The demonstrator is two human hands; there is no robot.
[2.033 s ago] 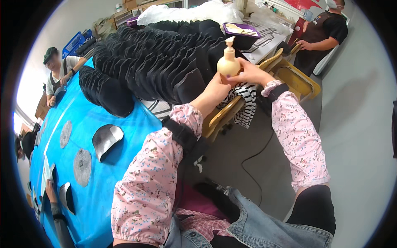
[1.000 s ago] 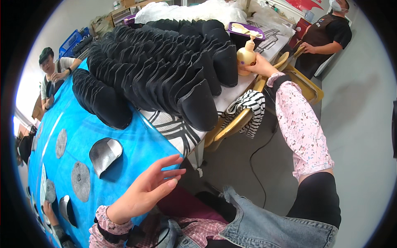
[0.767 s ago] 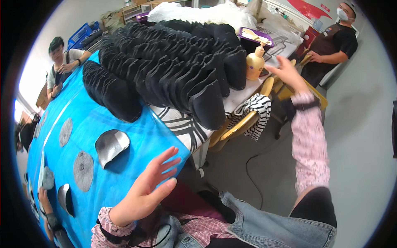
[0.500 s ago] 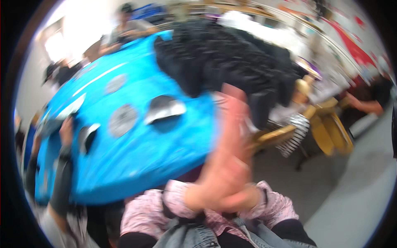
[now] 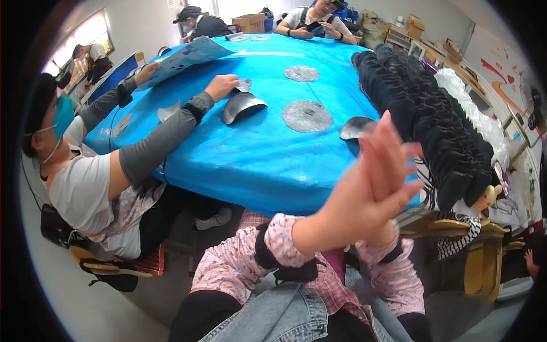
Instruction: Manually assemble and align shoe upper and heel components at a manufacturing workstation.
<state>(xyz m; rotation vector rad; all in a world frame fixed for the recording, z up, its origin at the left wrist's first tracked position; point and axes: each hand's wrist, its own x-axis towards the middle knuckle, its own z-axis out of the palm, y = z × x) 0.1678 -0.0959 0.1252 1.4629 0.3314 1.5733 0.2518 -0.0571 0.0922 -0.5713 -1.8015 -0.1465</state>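
Note:
My two hands meet palm to palm above the near right edge of the blue-covered table. My left hand has its fingers stretched out, slightly smeared by motion, and holds nothing. Behind it, my right hand is mostly hidden; its wrist and what look like some outstretched fingers show, with no object visible between the palms. Just beyond the fingertips lies a curved black piece with a shiny face. A round grey disc rests flat to its left.
At the left a seated co-worker reaches over the table, one hand at a printed sheet. Another curved black piece lies near that arm. Stacked black pieces line the right side. Wooden chairs stand at the right.
The view has swung left, so the table and black stack appear farther right and the left co-worker shows more fully. My hands remain together, with their fingers now tilting right.

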